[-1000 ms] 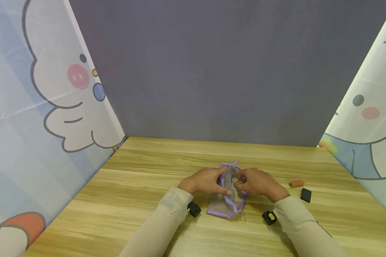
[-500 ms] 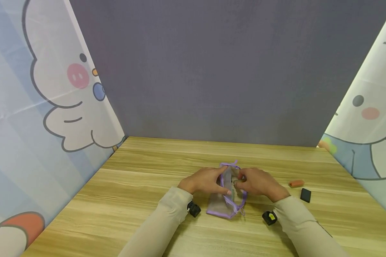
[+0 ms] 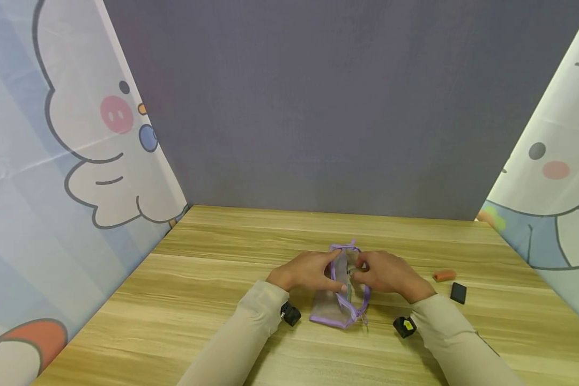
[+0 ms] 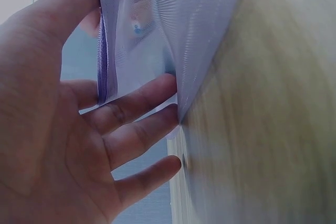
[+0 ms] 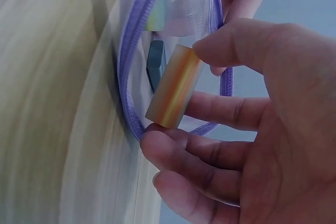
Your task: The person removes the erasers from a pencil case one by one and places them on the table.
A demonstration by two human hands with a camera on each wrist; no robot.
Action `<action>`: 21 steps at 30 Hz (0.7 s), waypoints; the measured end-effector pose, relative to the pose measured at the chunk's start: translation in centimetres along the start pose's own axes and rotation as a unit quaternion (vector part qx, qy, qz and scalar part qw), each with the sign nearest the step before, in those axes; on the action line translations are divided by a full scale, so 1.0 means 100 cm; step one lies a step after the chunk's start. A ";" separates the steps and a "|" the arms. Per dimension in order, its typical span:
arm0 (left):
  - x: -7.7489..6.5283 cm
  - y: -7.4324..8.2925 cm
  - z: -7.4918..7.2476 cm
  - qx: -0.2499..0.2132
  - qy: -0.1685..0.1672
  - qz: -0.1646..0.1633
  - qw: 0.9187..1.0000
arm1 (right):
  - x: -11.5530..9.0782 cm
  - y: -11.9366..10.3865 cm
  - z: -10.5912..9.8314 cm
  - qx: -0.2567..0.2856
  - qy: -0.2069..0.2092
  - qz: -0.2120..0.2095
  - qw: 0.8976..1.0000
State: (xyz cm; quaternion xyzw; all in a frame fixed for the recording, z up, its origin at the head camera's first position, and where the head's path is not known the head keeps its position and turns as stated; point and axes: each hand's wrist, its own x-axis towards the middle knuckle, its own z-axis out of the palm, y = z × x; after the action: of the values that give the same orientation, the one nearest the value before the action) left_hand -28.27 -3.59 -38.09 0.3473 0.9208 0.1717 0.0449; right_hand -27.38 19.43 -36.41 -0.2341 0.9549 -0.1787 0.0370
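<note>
A mesh zip pouch [image 3: 325, 308] with purple edging stands with its mouth spread on the table, under both hands in the head view. My left hand [image 3: 309, 272] grips its left rim, thumb on one side of the zip edge and fingers against the outer mesh in the left wrist view. At the opening, my right hand [image 3: 388, 274] pinches a small block [image 5: 176, 87] with an orange-and-yellow face between thumb and fingers. Inside the pouch, a dark blue-grey block [image 5: 155, 64] and a yellow-green item [image 5: 156, 17] show in the right wrist view; the rest is hidden.
An orange-brown block [image 3: 445, 275] and a flat black rectangular piece [image 3: 458, 292] lie on the wooden table [image 3: 198, 300], right of the right hand. A dark grey panel [image 3: 299, 107] stands behind the table, with cartoon-printed sheets at both sides.
My right hand has shifted very slightly at the pouch's mouth, still pinching the small block. The left hand and the pouch have hardly moved.
</note>
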 end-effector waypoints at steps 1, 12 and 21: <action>0.000 0.000 0.000 0.000 0.000 0.000 1.000 | 0.000 0.000 0.000 -0.001 0.000 -0.001 1.000; 0.000 0.000 0.000 0.001 -0.004 -0.009 1.000 | 0.000 -0.003 -0.004 -0.020 0.006 -0.006 1.000; 0.000 0.000 0.000 0.003 0.002 -0.006 1.000 | -0.004 -0.004 -0.010 -0.021 0.013 -0.010 1.000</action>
State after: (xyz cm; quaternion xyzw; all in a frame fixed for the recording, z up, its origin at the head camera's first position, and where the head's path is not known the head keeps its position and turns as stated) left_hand -28.24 -3.61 -38.12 0.3416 0.9234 0.1697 0.0435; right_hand -27.03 19.58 -35.36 -0.2417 0.9566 -0.1618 0.0180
